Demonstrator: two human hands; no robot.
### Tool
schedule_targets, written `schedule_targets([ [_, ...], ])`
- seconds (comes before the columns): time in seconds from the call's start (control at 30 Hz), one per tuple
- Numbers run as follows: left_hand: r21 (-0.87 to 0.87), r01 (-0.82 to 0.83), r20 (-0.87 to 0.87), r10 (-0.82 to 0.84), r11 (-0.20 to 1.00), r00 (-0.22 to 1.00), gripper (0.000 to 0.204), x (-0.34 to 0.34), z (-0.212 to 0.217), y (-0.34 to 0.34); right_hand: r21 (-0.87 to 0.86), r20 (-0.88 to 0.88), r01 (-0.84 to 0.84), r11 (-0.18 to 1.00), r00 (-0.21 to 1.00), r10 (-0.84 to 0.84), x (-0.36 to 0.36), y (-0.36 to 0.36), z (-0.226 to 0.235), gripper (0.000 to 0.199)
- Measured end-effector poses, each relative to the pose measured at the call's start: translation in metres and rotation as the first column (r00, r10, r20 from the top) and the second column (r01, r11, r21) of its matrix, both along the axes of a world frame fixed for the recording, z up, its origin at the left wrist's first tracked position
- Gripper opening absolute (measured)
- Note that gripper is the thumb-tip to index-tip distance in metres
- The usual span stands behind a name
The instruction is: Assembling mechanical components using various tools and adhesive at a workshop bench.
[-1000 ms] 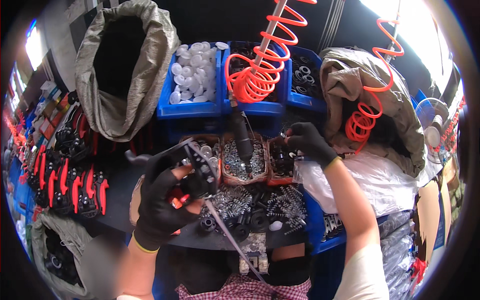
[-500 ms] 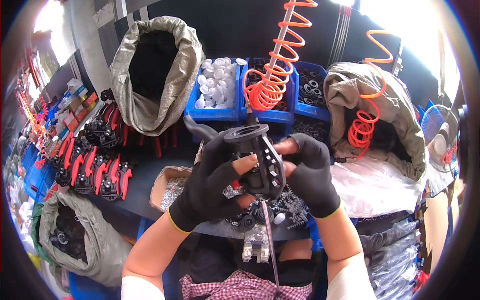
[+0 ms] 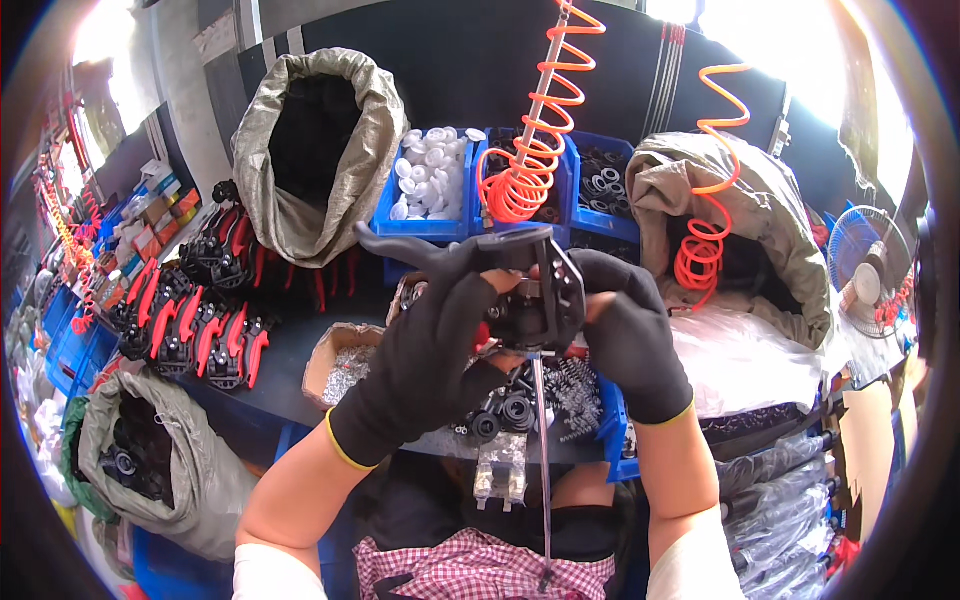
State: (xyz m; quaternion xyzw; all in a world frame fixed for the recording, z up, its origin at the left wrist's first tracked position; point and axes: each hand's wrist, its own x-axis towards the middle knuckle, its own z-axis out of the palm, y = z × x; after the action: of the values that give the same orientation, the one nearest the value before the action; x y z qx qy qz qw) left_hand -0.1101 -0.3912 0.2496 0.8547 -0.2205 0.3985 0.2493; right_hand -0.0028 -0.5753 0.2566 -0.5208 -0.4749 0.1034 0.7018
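Centre frame: black part (image 3: 566,295) held above tabletop (image 3: 292,332), slim metal rod (image 3: 543,430) extending below. Left hand (image 3: 425,350): fingers grasping the part's left side. Right hand (image 3: 635,345): fingers bent at its right edge — cannot tell if pinching. Judged step: two-handed work there — calls for steady left hold, precise right fingers.

The person's gloved left hand (image 3: 425,345) grips a black part (image 3: 535,310) with a thin metal rod (image 3: 544,440) extending down below it, while the gloved right hand (image 3: 640,335) is at its right side. Beyond, an orange coiled hose (image 3: 518,190) hangs before blue bins (image 3: 425,229), one holding white caps (image 3: 432,180).
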Motion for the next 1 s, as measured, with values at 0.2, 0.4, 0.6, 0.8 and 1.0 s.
schedule_targets([
  [0.2,0.013,0.062,-0.014,-0.062,0.998,0.998,0.056,-0.035,-0.016,-0.018,-0.061,-0.224,0.12,0.991,0.966,-0.13,-0.067,-0.006,-0.027,0.042],
  [0.4,0.07,-0.162,0.083,0.156,0.984,0.984,0.051,-0.076,-0.003,-0.007,-0.201,-0.537,-0.426,0.882,0.801,0.264,-0.129,-0.06,-0.147,0.048],
  [0.6,0.057,-0.414,0.153,0.402,0.909,0.903,0.062,-0.11,0.012,-0.005,-0.26,0.143,0.483,0.836,0.876,-0.461,-0.156,-0.024,-0.178,0.004],
  [0.8,0.101,-0.437,-0.031,0.441,0.894,0.897,0.063,-0.135,-0.05,-0.022,-0.368,0.482,0.602,0.708,0.775,-0.409,-0.156,-0.018,-0.242,0.012],
  [1.0,0.513,-0.013,-0.266,0.172,0.859,0.949,0.046,-0.18,-0.156,-0.085,-0.955,0.226,0.214,0.206,0.973,0.037,-0.181,-0.043,-0.322,0.023],
])
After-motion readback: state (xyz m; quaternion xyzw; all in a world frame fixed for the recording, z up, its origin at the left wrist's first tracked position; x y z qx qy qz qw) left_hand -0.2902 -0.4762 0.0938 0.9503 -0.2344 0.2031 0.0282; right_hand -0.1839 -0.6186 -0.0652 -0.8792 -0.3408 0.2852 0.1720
